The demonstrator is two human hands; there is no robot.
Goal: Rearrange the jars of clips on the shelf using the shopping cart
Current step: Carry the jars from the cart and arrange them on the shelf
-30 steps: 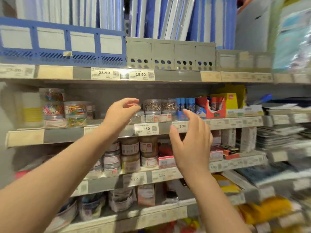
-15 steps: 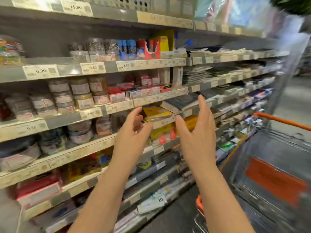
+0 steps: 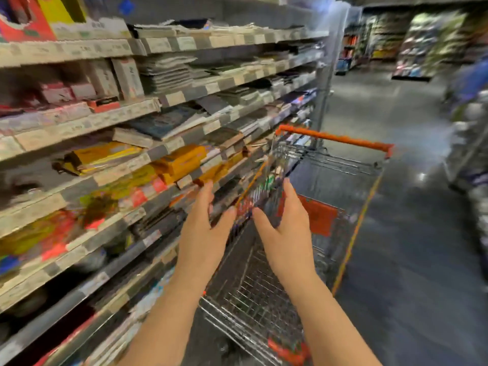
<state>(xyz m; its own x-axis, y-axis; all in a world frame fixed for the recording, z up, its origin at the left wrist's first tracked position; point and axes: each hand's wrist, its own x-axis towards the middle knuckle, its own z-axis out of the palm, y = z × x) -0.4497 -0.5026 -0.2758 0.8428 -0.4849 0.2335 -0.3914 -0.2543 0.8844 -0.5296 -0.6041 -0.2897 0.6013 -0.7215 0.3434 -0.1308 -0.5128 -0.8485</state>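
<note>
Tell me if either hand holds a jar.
No: the left hand and right hand are both open and empty near the shopping cart.

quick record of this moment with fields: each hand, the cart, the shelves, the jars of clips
left hand: open, fingers straight, holds nothing, raised in front of the cart
right hand: open, holds nothing, beside the left hand, not touching it
shopping cart: wire basket, orange handle, stands right beside the shelves; no jars seen in it
shelves: on the left, stacked stationery, price strips along the edges
jars of clips: not in view
picture: blurred
</note>
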